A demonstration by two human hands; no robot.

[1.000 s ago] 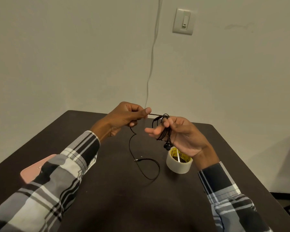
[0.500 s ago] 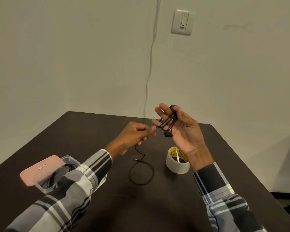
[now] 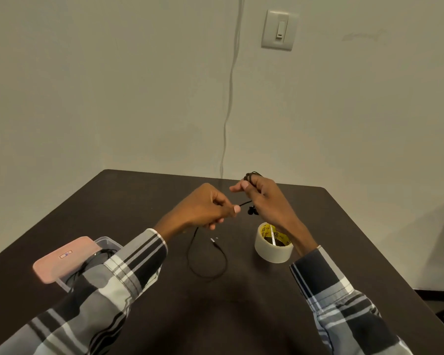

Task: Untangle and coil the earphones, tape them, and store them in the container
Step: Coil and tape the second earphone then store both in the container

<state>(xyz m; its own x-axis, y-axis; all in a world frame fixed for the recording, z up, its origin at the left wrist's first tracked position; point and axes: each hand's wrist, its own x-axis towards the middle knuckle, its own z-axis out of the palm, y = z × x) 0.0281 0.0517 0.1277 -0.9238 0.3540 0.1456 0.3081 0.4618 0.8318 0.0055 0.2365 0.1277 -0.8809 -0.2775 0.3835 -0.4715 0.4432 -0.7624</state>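
both forearms reach out over the dark table [image 3: 331, 226], plaid sleeves pushed to the wrists. the right hand [image 3: 263, 198] is raised, back toward the camera, its fingers curled around loops of the black earphones [image 3: 251, 210], with the buds hanging just below the palm. the left hand [image 3: 208, 207] sits lower and just beside it, thumb and fingers pinching the cord where it leaves the coil. below that hand the loose cord drops to the tabletop and curls into a loop ending in the plug [image 3: 213, 240]. a roll of tape [image 3: 273, 245] stands under the right wrist. the clear container [image 3: 105, 243], pink lid [image 3: 64, 257] resting askew on it, lies partly hidden behind the left sleeve. a wall switch [image 3: 280, 29] is above.
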